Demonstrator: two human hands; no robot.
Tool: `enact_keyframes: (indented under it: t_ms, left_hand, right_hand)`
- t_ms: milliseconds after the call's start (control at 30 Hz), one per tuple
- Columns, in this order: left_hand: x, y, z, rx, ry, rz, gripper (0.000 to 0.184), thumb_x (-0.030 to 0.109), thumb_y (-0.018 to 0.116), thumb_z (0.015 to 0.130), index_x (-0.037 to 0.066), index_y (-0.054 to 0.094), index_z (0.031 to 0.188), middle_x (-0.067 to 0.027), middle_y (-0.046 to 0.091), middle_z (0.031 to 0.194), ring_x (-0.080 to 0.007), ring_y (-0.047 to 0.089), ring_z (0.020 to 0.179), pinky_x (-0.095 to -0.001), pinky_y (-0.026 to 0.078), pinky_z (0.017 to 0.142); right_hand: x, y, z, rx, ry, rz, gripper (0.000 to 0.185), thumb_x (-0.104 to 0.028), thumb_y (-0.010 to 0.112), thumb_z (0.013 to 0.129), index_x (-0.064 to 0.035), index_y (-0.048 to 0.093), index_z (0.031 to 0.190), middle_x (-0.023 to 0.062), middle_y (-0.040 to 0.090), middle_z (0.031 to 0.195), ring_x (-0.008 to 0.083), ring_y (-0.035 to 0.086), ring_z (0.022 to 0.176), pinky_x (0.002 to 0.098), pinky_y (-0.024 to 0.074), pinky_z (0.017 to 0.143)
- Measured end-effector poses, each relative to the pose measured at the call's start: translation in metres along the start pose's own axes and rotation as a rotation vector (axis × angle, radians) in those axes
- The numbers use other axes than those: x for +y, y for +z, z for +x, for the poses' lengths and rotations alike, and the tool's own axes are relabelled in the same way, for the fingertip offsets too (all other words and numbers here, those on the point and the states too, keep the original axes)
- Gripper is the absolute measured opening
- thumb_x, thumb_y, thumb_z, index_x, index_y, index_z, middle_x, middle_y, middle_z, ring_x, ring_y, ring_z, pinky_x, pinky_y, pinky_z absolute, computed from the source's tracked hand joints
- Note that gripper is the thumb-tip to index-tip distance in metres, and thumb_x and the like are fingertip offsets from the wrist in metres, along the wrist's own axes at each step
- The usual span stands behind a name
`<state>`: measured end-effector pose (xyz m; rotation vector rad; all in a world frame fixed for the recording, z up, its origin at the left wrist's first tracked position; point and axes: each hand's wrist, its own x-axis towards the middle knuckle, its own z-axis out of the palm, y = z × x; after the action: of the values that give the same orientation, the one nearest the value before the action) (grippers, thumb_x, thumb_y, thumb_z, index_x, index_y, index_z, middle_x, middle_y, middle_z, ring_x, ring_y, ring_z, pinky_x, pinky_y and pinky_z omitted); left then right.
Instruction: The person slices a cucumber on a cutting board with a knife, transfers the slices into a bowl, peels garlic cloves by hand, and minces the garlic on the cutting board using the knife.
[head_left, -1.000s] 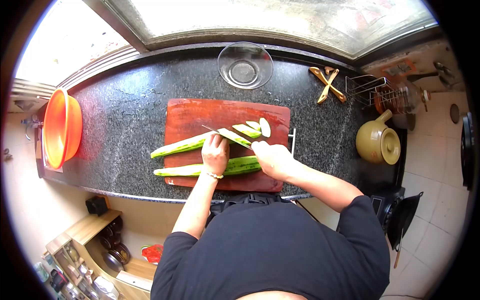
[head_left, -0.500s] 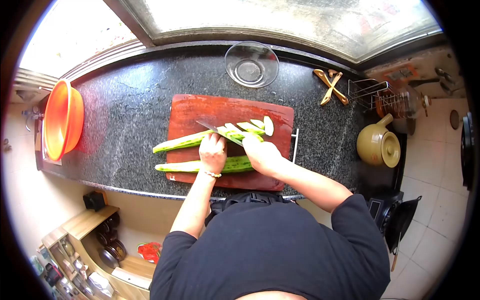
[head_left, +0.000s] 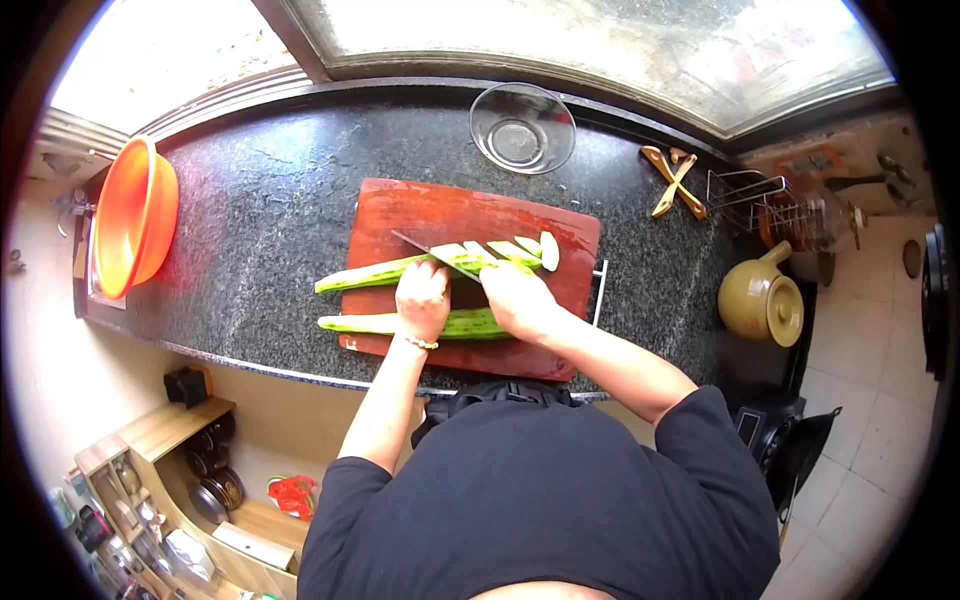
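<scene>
Red-brown and slightly tilted in the frame, a cutting board (head_left: 400, 215) is set at the centre on the dark speckled desk (head_left: 250, 250), close to the body, apparently so that both hands can be worked over it without stretching. Across its upper half is laid a long green gourd (head_left: 365, 276), whose left end is left overhanging the board's edge. The gourd is held under the curled fingers of the left hand (head_left: 423, 298), seemingly so that rolling is prevented. A knife (head_left: 455, 267) is gripped in the closed right hand (head_left: 517, 303); its blade is slanted across the gourd from upper left to lower right, presumably for oblique cuts. Relative to the left hand, the gourd is situated at its upper side, touched by the fingers; slices (head_left: 513, 254) are lined up just above the right hand. A second gourd (head_left: 474, 324) is placed lower on the board, its middle covered by the left hand. At upper centre, a clear bowl (head_left: 522, 147) is stood well apart from both hands.
</scene>
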<state>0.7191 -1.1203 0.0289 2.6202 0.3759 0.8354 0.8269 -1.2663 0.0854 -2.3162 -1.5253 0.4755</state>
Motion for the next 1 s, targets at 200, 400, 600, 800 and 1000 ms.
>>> enact_keyframes:
  t_ms: [200,400,600,800,1000]
  left_hand:
    - [-0.007,-0.010,-0.002,0.019,-0.017,0.016,0.008,-0.001,0.060,0.068,0.004,0.058,0.075,-0.0119,0.058,0.080,-0.0309,0.057,0.077,-0.0376,0.049,0.067]
    - [-0.011,-0.012,-0.004,0.005,-0.017,0.010,0.010,0.000,0.060,0.067,0.004,0.057,0.076,-0.0122,0.057,0.080,-0.0310,0.056,0.074,-0.0379,0.049,0.068]
    - [-0.030,-0.047,-0.004,-0.194,-0.207,0.110,0.036,0.011,0.074,0.068,0.004,0.059,0.101,-0.0122,0.059,0.104,-0.0312,0.054,0.097,-0.0398,0.044,0.085]
    - [-0.018,-0.014,0.008,-0.276,0.014,-0.032,0.032,0.008,0.071,0.070,0.004,0.060,0.100,-0.0126,0.060,0.101,-0.0310,0.055,0.093,-0.0377,0.046,0.082]
    - [-0.050,-0.062,0.012,-0.362,-0.092,0.048,0.046,0.013,0.077,0.062,0.008,0.060,0.105,-0.0097,0.056,0.100,-0.0300,0.053,0.098,-0.0421,0.041,0.087]
  right_hand:
    - [-0.018,-0.031,-0.009,-0.193,0.078,0.014,0.011,-0.001,0.050,0.078,-0.0008,0.051,0.088,0.0202,0.059,0.085,0.0367,0.062,0.078,0.0452,0.0510,0.065]
    - [-0.016,0.003,0.016,-0.051,0.023,0.043,0.007,-0.003,0.049,0.079,0.0000,0.051,0.085,0.0202,0.059,0.073,0.0380,0.062,0.067,0.0457,0.0500,0.061]
    - [0.008,-0.007,-0.011,0.010,0.047,0.093,0.007,-0.006,0.046,0.082,-0.0021,0.052,0.084,0.0194,0.060,0.073,0.0369,0.061,0.061,0.0460,0.0498,0.056]
    - [0.015,-0.015,-0.025,-0.003,0.056,0.044,0.039,-0.007,0.047,0.083,0.0036,0.047,0.121,0.0197,0.062,0.075,0.0349,0.064,0.062,0.0450,0.0524,0.058]
    - [0.017,-0.022,-0.034,0.004,0.064,0.011,0.040,-0.008,0.048,0.084,0.0041,0.048,0.122,0.0182,0.062,0.073,0.0333,0.064,0.060,0.0443,0.0525,0.058]
